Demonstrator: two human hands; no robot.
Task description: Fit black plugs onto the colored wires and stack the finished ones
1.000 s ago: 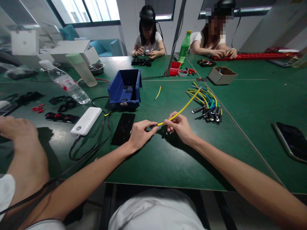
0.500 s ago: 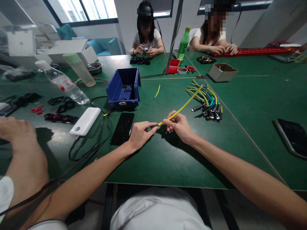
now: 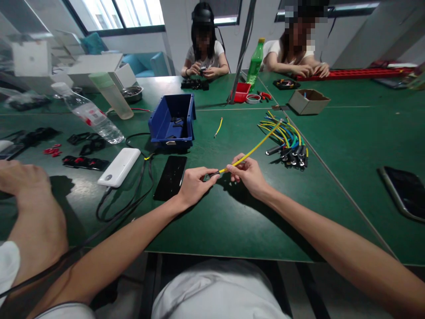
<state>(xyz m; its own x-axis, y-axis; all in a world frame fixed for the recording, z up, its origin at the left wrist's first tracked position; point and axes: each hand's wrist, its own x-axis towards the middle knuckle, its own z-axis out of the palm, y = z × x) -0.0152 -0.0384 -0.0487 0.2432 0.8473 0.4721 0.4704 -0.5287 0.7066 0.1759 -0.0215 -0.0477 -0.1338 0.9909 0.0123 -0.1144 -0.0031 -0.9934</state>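
My right hand (image 3: 249,174) pinches a long yellow wire (image 3: 257,146) near its near end; the wire slants up and away to the right. My left hand (image 3: 194,184) pinches a small dark connector (image 3: 212,174) at the wire's tip, just left of my right fingers. Both hands hover low over the green table (image 3: 215,212). Beyond them lies a bundle of yellow, green and blue wires with black connectors (image 3: 287,139). A short yellow wire piece (image 3: 218,127) lies alone farther back.
A blue bin (image 3: 173,119), black phone (image 3: 171,177), white power bank (image 3: 119,166) with cables and two bottles (image 3: 96,116) are to the left. Another phone (image 3: 403,192) lies right. A neighbour's arm (image 3: 29,208) rests at left. Two people work at the far side.
The view has shifted slightly. My hands stay in place on the yellow wire and its connector with barely any movement.
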